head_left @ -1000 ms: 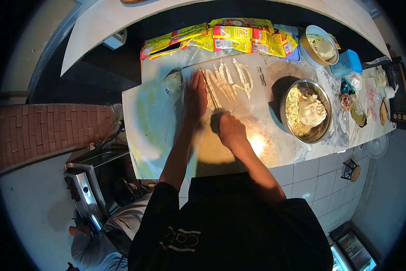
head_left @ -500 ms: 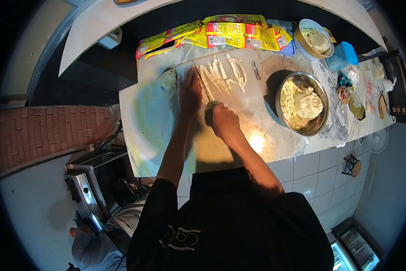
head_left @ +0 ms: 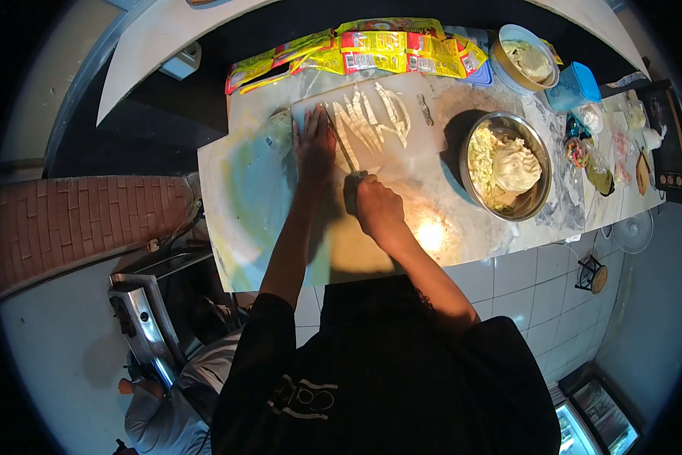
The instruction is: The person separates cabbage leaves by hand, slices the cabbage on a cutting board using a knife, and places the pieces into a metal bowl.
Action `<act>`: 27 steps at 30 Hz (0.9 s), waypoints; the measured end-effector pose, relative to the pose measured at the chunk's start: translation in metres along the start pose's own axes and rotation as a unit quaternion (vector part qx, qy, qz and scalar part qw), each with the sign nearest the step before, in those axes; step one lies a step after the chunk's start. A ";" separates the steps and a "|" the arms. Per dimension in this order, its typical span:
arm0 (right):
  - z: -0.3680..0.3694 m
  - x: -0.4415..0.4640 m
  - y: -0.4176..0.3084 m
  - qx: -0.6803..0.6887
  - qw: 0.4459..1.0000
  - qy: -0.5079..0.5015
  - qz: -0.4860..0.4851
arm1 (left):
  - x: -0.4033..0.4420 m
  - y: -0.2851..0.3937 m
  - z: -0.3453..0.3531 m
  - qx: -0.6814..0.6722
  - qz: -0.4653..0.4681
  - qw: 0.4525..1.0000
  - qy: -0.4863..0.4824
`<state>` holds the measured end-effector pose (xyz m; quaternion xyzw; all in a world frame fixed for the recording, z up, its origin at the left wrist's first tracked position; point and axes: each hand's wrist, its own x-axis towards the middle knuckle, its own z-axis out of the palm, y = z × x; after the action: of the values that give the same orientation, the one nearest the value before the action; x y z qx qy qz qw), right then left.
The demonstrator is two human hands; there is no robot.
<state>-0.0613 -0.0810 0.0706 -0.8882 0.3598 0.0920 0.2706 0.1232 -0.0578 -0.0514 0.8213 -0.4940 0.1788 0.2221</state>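
Note:
My right hand is wrapped round the handle of a long knife, whose blade points up and to the left across the cutting board. Just left of the blade, my left hand lies flat with its fingers stretched forward; whatever is under its palm is hidden. Pale strips lie in rows on the board to the right of the knife. A metal bowl stands further right, holding shredded pale pieces and a pale rounded lump.
Yellow-and-red packets line the back of the table. At the back right stand another bowl and a blue container. A crumpled plastic bag lies left of my left hand. Another person's grey sleeve shows at lower left.
The table and everything on it have shifted slightly upward and left in view. The knife's angle has changed a little, and both hands remain beside the strips.

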 end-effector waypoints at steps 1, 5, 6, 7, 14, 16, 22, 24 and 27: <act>0.000 0.000 0.000 -0.021 1.000 -0.017 0.013 | 0.000 -0.001 0.000 -0.002 0.002 1.000 0.003; -0.002 -0.031 0.009 -0.049 0.999 -0.022 -0.006 | 0.000 -0.002 0.002 0.007 -0.001 1.000 0.010; -0.002 -0.032 0.009 -0.038 0.999 -0.037 0.012 | 0.001 -0.002 0.001 0.008 -0.004 1.000 0.011; -0.002 -0.034 0.010 -0.026 0.998 -0.051 0.033 | 0.000 -0.002 0.001 0.005 -0.004 1.000 0.007; 0.000 -0.026 0.018 -0.053 0.998 -0.010 -0.015 | 0.001 -0.002 0.000 -0.002 0.000 1.000 0.005; -0.002 -0.051 0.023 -0.041 0.999 -0.018 -0.010 | 0.002 0.001 -0.004 -0.005 0.000 1.000 0.006; 0.015 -0.042 0.031 -0.056 0.998 0.000 -0.017 | 0.002 0.000 -0.004 -0.012 0.000 1.000 0.007; 0.021 -0.036 0.036 -0.056 0.998 0.012 -0.022 | 0.002 0.000 -0.003 -0.006 0.003 1.000 0.009; 0.031 -0.047 0.046 -0.043 0.999 0.029 -0.016 | 0.004 -0.001 -0.004 0.002 0.002 1.000 0.012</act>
<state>-0.1260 -0.0636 0.0428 -0.9068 0.3493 0.0775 0.2231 0.1251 -0.0581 -0.0465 0.8185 -0.4927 0.1906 0.2257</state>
